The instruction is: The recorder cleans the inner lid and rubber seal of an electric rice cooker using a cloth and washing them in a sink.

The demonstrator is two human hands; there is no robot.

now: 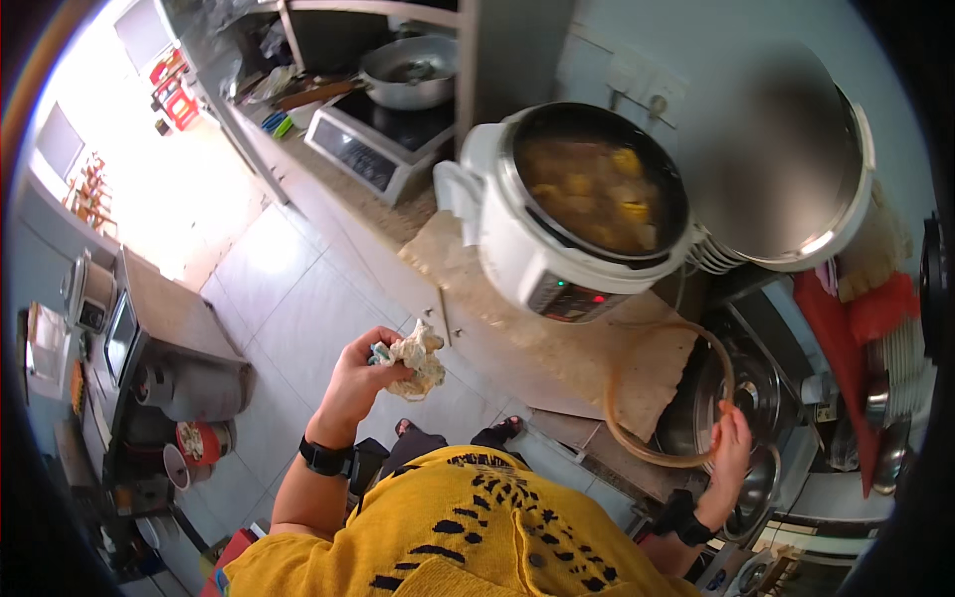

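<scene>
Before me on the worktop stands a large white electric pressure cooker (515, 246), its lid (858, 216) raised at the right and its panel lights lit. Brown liquid with yellow and brown food pieces (597, 190) fills its pot. My left hand (365, 366) pinches a crumpled pale cloth (419, 362) over the floor, left of the cooker. At the right, my right hand (727, 448) grips a ring-shaped, amber-coloured rubber seal (613, 403) by its edge. The ring hangs partly over the brown worktop mat (552, 336) and the sink.
A metal sink (761, 373) with metal bowls lies at the right, beside stacked plates (903, 366). An induction cooker (365, 149) holds a metal pan (410, 71) at the upper left. A gas cylinder (201, 392) and buckets (201, 442) stand at the left.
</scene>
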